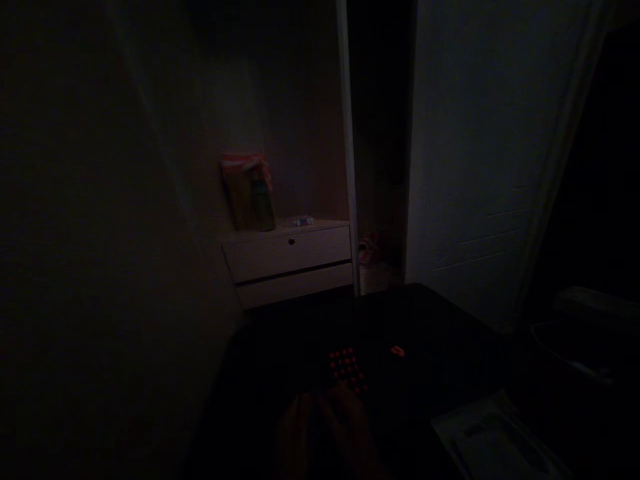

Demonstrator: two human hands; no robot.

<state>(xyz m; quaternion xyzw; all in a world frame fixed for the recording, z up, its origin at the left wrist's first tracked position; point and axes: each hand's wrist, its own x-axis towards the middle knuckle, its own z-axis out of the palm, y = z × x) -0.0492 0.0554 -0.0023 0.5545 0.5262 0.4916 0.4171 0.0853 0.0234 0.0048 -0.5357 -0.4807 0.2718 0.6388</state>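
The picture is very dark. My left hand (294,427) and my right hand (349,420) are close together at the bottom middle, over a black surface (280,353). Both sets of fingers look bent inward toward each other. Whatever is between them is lost in the shadow. Just beyond my right fingertips lies a grid of several small red dots (344,363); what bears them cannot be made out. Farther right on the black surface rests a small orange piece (397,351), apart from both hands.
Behind the black surface stands a pale drawer unit (295,257). On it are a red-and-white bag (243,190), a greenish bottle-like item (263,203) and a small cluster of beads or pills (303,221). A clear flat packet (495,440) lies at lower right. A pale panel (470,153) rises on the right.
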